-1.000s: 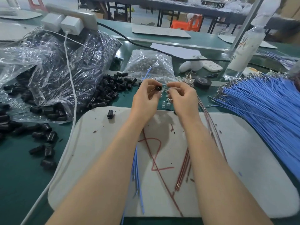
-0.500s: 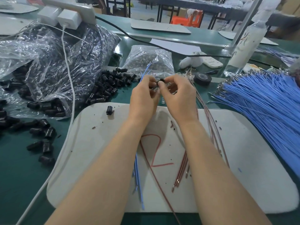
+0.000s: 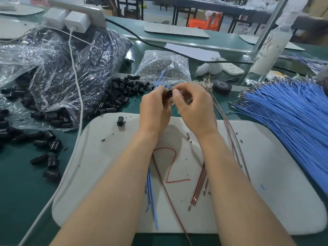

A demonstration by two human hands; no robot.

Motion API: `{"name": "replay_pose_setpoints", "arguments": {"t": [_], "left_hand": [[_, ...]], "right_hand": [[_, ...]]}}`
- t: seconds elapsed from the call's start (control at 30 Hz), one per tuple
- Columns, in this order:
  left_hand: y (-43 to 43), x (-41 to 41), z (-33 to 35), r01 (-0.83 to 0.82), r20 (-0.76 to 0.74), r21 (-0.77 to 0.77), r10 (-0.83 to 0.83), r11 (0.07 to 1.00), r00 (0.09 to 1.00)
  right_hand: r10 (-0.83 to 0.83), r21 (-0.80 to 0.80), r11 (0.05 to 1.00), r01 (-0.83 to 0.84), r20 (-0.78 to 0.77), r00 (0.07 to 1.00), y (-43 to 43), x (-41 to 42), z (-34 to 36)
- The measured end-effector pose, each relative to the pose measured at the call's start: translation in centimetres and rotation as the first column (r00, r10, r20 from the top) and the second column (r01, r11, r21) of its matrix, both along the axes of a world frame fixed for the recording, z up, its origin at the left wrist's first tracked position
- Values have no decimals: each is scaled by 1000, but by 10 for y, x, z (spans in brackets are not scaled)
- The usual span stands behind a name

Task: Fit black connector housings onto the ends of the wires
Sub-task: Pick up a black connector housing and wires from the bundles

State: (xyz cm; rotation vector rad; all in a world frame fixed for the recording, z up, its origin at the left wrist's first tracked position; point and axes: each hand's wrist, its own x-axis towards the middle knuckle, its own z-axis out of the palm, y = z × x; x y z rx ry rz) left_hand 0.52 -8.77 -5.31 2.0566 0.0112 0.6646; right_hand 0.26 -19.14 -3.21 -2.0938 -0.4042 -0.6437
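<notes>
My left hand pinches a small black connector housing above the far edge of the white mat, and blue wires stick up from behind its fingers. My right hand has its fingers curled against the housing from the right and grips brown wires that trail down over the mat. A heap of loose black housings lies to the left, and one single housing sits on the mat's far left corner.
Clear plastic bags of housings fill the left. A thick bundle of blue wires spreads at the right. Ahead lie a bag of small parts, a tape roll and a plastic bottle. A white cable runs down the left.
My hands have come together from a small gap, and my right fingers now press against the housing. Blue wire ends have risen into view behind my left hand.
</notes>
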Motion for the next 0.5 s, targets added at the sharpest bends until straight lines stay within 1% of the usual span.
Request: {"name": "replay_pose_setpoints", "arguments": {"t": [0.07, 0.13, 0.27, 0.37, 0.5], "left_hand": [[1, 1, -1, 13, 5, -12, -13, 1000, 1000], [1, 1, -2, 25, 12, -23, -25, 999, 1000], [2, 1, -3, 29, 29, -45, -27, 999, 999], [1, 0, -2, 26, 42, -37, -24, 999, 999], [1, -2, -1, 25, 47, -25, -24, 999, 999]], "right_hand": [[0, 63, 998, 2, -26, 1000, -4, 0, 5], [14, 95, 995, -8, -68, 998, -9, 1, 10], [104, 141, 987, -78, -189, 976, -16, -1, 17], [136, 165, 981, -103, -203, 970, -18, -3, 21], [153, 140, 982, -126, -196, 969, -18, -6, 24]]}}
